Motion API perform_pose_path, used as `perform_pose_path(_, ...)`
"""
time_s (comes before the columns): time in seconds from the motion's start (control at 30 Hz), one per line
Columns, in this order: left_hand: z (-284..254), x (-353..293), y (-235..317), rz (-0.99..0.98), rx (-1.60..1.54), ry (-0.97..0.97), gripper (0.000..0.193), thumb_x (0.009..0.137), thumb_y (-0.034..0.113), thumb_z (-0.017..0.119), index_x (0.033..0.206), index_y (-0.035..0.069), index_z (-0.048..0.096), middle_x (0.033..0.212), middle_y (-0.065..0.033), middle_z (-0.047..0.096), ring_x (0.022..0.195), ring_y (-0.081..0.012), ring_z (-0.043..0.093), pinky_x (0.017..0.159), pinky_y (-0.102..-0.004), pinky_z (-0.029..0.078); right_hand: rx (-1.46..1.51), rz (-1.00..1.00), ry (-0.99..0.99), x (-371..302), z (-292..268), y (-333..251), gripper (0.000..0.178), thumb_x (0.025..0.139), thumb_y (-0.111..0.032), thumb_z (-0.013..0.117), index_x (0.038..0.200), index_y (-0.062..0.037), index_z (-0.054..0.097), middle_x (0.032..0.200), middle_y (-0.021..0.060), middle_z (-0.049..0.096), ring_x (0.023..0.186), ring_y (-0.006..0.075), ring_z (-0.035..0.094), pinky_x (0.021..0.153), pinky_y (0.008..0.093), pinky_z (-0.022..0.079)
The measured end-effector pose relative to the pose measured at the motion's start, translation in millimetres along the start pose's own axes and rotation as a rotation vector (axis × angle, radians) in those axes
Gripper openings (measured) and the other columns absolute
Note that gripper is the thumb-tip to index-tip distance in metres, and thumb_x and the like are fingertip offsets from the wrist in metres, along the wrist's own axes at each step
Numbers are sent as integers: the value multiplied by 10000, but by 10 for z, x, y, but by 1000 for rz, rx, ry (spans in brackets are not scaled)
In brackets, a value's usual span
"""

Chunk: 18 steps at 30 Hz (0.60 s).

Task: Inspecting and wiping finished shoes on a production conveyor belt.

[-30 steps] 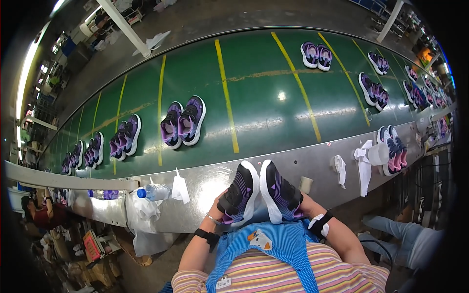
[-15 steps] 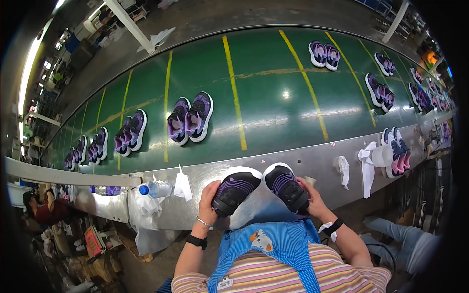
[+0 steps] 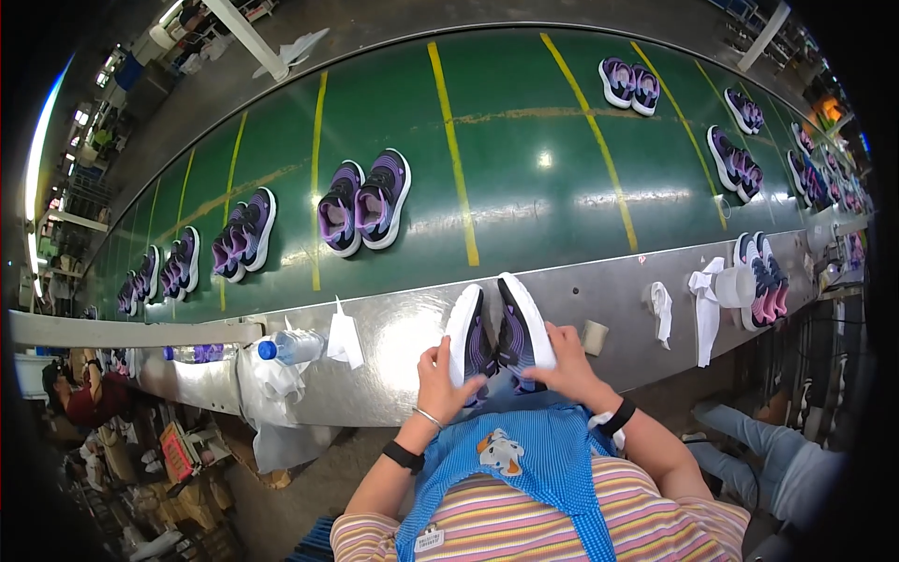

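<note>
In front of my apron I hold a pair of black and purple sneakers with white soles. My left hand [image 3: 446,382] grips the left sneaker [image 3: 470,339] by its outer side. The right sneaker [image 3: 522,330] is in my right hand [image 3: 570,369], fingers along its white sole. Both shoes are turned on edge, soles outward and uppers facing each other, toes pointing at the belt. They are over the metal ledge [image 3: 398,323]; whether they touch it I cannot tell.
The green belt [image 3: 506,178] with yellow lines carries several shoe pairs, the nearest [image 3: 363,206] ahead to the left. On the ledge are a blue-capped bottle [image 3: 292,347], white paper [image 3: 345,337], a beige block [image 3: 595,337], white cloth strips [image 3: 704,314], a translucent cup [image 3: 735,288] and pink-navy shoes [image 3: 770,290].
Both hands have brought the sneakers closer together and rolled them from tops up onto their edges, toes now toward the belt. The view has shifted slightly.
</note>
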<state>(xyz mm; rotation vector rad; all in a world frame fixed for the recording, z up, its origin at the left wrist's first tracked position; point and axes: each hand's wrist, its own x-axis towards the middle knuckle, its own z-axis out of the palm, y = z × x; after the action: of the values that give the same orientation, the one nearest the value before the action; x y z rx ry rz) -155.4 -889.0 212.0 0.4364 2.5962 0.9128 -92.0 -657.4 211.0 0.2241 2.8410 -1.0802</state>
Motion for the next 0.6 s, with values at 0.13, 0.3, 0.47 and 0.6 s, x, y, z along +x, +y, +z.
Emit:
perform_pose_path(0.13,-32,176,-450,-95,-398,-42,487,827,259,522,1233,12,417,1120,-202,497,1038,-289,451,910,-342,341,632,244,-119,172,153,418,591,770,-209,647,1253,-18,365,1022,106,476,918,203,512,837,306,405)
perform_pose_path(0.3,-195,310,-347,-118,-564,-269,470,893,273,410,1281,13,354,1209,-189,472,1123,-241,444,945,-293,313,855,261,-263,270,40,228,573,773,-185,643,1273,-80,383,1056,101,515,929,155,510,818,285,413)
perform_pose_path(0.47,-216,341,-381,-265,-832,-240,490,900,298,430,1273,-11,361,1174,-124,506,1059,-184,481,915,-264,344,1044,460,-230,310,24,101,547,795,-160,616,1283,-100,377,897,60,556,797,122,532,718,250,437)
perform_pose_path(0.6,-284,421,-395,-480,-1081,-246,505,901,329,430,1271,-9,369,1176,-94,501,1051,-148,480,890,-245,369,1188,596,-185,408,-87,-85,458,853,-195,547,1261,-61,388,941,90,588,827,134,572,706,260,463)
